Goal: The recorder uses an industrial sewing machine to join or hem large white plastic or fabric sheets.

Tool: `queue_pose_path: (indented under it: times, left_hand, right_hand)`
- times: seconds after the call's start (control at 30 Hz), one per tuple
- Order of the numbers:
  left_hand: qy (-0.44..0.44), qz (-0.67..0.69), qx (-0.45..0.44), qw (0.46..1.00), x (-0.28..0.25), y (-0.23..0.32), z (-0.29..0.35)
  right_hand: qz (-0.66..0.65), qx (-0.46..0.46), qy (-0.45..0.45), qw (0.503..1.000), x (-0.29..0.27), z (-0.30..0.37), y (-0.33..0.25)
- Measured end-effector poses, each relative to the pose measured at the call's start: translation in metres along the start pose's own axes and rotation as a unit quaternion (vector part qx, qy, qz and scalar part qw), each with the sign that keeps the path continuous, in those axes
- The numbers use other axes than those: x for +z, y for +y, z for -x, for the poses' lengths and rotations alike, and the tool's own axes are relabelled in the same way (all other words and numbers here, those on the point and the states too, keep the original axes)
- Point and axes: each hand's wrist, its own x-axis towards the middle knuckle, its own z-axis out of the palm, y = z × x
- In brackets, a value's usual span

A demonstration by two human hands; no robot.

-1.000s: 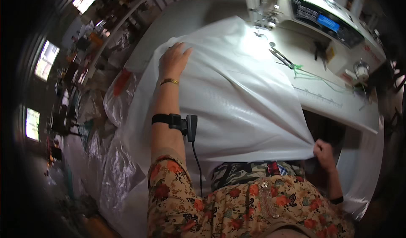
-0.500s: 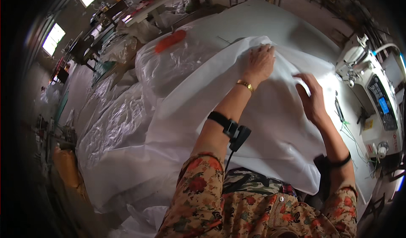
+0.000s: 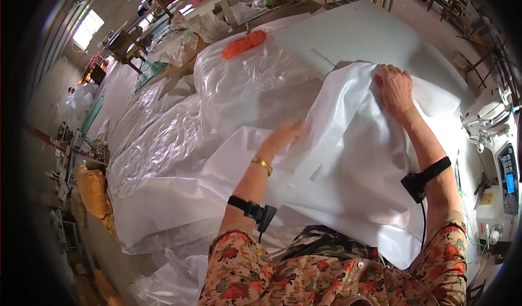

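Observation:
A large white plastic-like sheet (image 3: 348, 159) lies in loose folds over the table and my lap. At its far edge, my right hand (image 3: 396, 88) is closed, with bent fingers gripping the material. My left hand (image 3: 284, 136) is over the left part of the sheet, beside a raised fold. Motion smears its fingers, so their hold cannot be made out. To the right of the sheet stands a white sewing machine (image 3: 497, 159) with a small lit display.
The pale tabletop (image 3: 375, 34) extends beyond the sheet. Clear plastic-wrapped material (image 3: 239, 88) is heaped on the left, with an orange-red bundle (image 3: 243, 44) on top. A yellow-orange sack (image 3: 93, 192) stands at far left. Dark scissors-like handles (image 3: 480, 185) lie near the machine.
My right hand has moved up to the sheet's far edge and closed on it. My left hand has left that edge and come back toward the lower left. The view has shifted.

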Motion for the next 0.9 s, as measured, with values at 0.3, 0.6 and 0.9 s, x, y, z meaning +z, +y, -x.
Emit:
queue_pose_path:
  times: [0.3,0.6,0.9]
  left_hand:
    - [0.399,-0.418,0.006,0.816,-0.141,-0.016,-0.064]
    - [0.265,-0.518,-0.074,0.81,-0.168,-0.033,-0.122]
    - [0.258,-0.599,-0.087,0.753,-0.179,-0.036,-0.151]
  right_hand:
    - [-0.045,0.017,0.015,0.999,0.0,0.002,-0.002]
    - [-0.064,0.008,0.017,0.998,-0.009,0.002,-0.008]
    - [-0.027,0.007,0.004,1.0,-0.008,0.001,-0.009]
